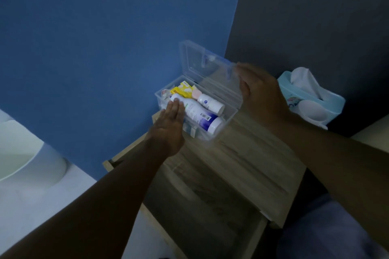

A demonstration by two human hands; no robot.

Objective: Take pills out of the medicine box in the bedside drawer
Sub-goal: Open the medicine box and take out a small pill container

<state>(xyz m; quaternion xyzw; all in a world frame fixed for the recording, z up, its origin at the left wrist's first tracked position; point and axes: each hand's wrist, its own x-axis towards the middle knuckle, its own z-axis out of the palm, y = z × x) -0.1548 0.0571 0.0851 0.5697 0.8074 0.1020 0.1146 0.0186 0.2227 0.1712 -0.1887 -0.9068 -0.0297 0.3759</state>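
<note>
A clear plastic medicine box [228, 114] stands on the wooden bedside table [248, 157] by the blue wall, its lid [202, 63] swung up and back. Inside lie a long white bottle with a blue band [200, 114], a small white pill bottle [210, 101], a yellow packet [181, 90] and other small items. My left hand [168, 128] rests flat against the box's near left side, fingertips touching the long bottle, holding nothing. My right hand [261, 94] is blurred beside the lid's right edge; its fingers are apart.
The drawer [210, 212] below the table top stands pulled out toward me, dark inside. A light blue tissue box [311, 99] with a white tissue sits to the right. A white rounded object [27, 153] lies at the left on a pale surface.
</note>
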